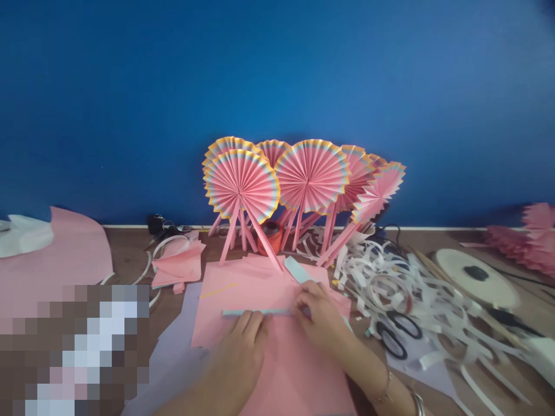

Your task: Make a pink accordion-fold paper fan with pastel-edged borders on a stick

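- Your left hand [243, 342] lies open, fingers flat on the folded strip [260, 312] of the pink sheet [286, 370], at the floor's near edge.
- Your right hand [321, 315] curls its fingertips onto the strip's right end; I cannot tell whether it is pinching.
- Scissors [396, 335] lie to its right among white paper strips [418, 289].
- Pink fans [310, 173] lean along the far edge.

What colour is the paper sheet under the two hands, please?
The paper sheet is pink; the head view shows it best.
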Demonstrator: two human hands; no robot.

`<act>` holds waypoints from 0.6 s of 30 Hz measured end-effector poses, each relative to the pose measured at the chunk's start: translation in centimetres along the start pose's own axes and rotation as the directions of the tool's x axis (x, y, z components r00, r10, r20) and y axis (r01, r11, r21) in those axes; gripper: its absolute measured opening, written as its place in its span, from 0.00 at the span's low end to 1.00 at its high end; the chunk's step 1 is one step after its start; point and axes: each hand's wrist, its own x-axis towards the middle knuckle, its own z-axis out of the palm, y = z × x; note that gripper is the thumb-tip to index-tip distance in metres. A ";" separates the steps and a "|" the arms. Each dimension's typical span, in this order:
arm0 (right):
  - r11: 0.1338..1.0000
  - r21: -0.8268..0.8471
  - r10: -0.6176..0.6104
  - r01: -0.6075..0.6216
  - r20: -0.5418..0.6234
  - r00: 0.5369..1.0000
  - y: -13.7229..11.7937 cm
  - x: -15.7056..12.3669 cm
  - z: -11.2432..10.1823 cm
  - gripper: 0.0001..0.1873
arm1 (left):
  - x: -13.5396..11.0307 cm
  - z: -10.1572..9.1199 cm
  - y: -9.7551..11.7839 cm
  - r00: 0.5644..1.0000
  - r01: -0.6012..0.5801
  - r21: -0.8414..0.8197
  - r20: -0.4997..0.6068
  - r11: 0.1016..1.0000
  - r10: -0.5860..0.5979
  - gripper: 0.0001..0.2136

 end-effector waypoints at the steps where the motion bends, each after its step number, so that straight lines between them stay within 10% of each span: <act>1: 1.000 -0.007 -0.002 0.002 -0.006 1.000 0.1 0.0 0.0 0.11 | 0.0 0.1 0.0 1.000 -0.003 0.008 0.000 1.000 0.003 0.25; 18: 0.995 -0.100 -0.033 0.028 -0.048 0.998 0.9 -0.3 0.2 0.09 | -0.4 0.7 0.0 0.999 0.010 0.057 -0.052 0.998 -0.007 0.25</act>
